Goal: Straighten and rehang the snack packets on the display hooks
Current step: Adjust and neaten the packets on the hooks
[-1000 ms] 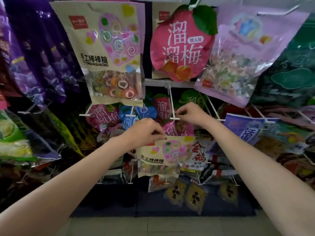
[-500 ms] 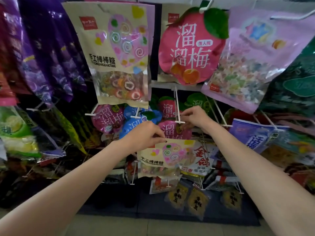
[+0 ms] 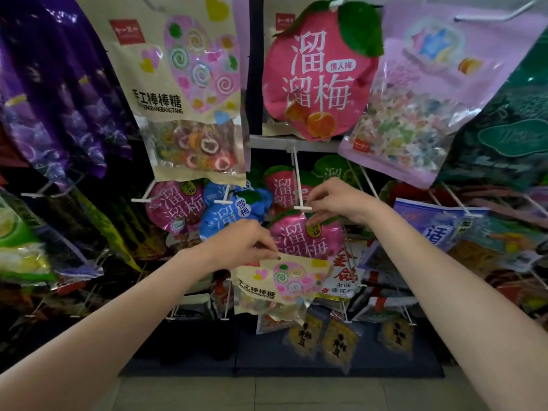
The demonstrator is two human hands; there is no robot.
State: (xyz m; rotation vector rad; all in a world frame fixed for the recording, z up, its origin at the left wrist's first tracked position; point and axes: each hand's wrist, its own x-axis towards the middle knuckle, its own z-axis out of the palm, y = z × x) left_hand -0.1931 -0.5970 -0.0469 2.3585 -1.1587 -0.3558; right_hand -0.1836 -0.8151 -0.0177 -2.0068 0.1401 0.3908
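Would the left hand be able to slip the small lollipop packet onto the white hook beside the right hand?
Probably yes: the left hand pinches the small lollipop packet just below the white hook, whose tip looks free.

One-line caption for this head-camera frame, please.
Left hand pinches a lollipop packet by its top edge while right hand holds the white display hook.

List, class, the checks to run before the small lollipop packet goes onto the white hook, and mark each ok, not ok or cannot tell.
1. Left hand pinches small lollipop packet by its top edge: ok.
2. Hang hole uncovered: ok.
3. Right hand at the white hook tip: ok.
4. Hole lined up with hook: not ok, it sits lower.
5. Packet level: not ok, tilted.
6. Room left on hook: cannot tell.
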